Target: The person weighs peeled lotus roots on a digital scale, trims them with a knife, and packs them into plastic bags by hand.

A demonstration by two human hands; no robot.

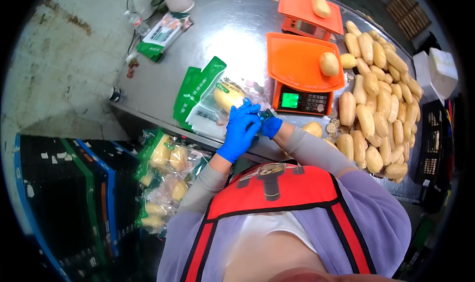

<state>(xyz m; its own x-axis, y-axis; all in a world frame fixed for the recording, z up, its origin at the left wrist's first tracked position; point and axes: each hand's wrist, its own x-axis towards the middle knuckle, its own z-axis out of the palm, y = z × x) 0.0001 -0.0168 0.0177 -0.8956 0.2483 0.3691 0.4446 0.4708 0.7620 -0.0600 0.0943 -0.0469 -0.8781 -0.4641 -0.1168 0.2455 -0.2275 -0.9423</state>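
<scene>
left hand [241, 130] on bag [228, 95], right hand [270, 127] close by — cannot tell if gripping; careless tug risks bag slipping off table [151, 100].

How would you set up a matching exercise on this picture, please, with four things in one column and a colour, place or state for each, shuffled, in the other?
Things
1. Apron
2. Gloves
3. Display of the nearer scale
4. Large pile of pale vegetables

Colours, places and states
A. On the table, to the right of the scales
B. Lit up green
C. Red with black edging
D. Plain blue

Right pairs: 1-C, 2-D, 3-B, 4-A
</scene>
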